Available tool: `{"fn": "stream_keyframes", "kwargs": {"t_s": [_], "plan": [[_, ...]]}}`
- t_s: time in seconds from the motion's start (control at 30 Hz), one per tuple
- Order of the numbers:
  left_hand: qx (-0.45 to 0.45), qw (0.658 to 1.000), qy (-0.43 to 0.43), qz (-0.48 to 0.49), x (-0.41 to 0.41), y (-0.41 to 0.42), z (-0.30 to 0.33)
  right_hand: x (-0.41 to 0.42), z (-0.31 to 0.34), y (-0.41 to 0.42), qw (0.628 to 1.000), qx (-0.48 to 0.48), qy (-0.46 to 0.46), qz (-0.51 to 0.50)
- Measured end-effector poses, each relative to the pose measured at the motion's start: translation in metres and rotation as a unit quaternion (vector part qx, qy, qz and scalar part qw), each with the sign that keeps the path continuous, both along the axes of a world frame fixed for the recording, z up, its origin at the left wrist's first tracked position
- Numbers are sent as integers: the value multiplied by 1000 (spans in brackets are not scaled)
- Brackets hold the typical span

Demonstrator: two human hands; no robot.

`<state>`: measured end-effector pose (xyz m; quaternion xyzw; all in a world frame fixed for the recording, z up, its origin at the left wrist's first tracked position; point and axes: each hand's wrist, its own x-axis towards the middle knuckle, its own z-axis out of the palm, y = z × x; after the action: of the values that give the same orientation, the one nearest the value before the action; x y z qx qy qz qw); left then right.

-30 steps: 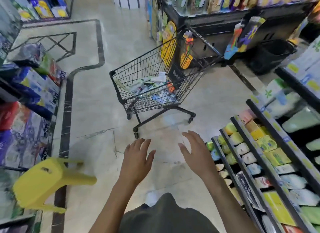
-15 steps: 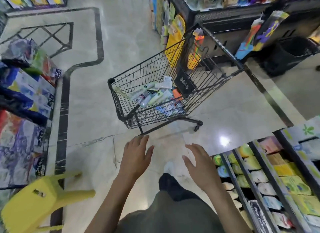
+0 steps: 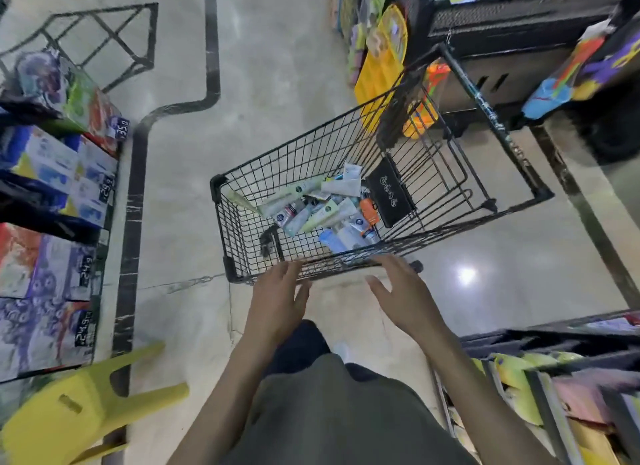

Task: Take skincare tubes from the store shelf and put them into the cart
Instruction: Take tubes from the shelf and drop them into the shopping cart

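Observation:
A black wire shopping cart stands on the floor straight ahead, its front end nearest me. Several skincare tubes lie in a heap on its bottom, white, pale green, blue and one orange. My left hand is stretched out with straight fingers at the cart's near rim, holding nothing. Beside it, my right hand is also spread flat and empty, just short of the same rim. Whether either hand touches the wire, I cannot tell.
A yellow plastic stool lies tipped at the lower left. Stacked boxed goods with price tags line the left side. A product shelf with colourful packs runs along the lower right. Dark shelving with hanging items stands behind the cart.
The cart has come much closer in view as I moved toward it. Both empty hands have advanced from mid-floor up to the cart's near rim.

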<state>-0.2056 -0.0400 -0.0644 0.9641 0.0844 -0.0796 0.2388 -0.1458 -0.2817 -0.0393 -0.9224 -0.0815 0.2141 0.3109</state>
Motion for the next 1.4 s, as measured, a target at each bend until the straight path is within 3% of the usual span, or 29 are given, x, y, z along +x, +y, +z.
{"fn": "stream_keyframes", "kwargs": {"t_s": [0.27,0.43,0.57,0.7,1.07,1.23,1.4], "plan": [[-35,993,103,36,80,32,-53,144,-44,52,998,-12,54,-5],[-38,986,164,8,170,51,-95,208,-107,80,983,12,167,-74],[-54,978,202,-10,237,57,-146,246,-196,88,937,73,267,-212],[-57,968,244,-22,294,53,-212,274,-262,106,846,143,347,-379],[-89,951,294,38,349,46,-375,332,-414,118,712,168,431,-528],[-92,960,255,72,351,43,-401,338,-447,120,686,175,418,-569],[-102,960,252,68,343,43,-403,332,-450,117,702,190,404,-555]]}}
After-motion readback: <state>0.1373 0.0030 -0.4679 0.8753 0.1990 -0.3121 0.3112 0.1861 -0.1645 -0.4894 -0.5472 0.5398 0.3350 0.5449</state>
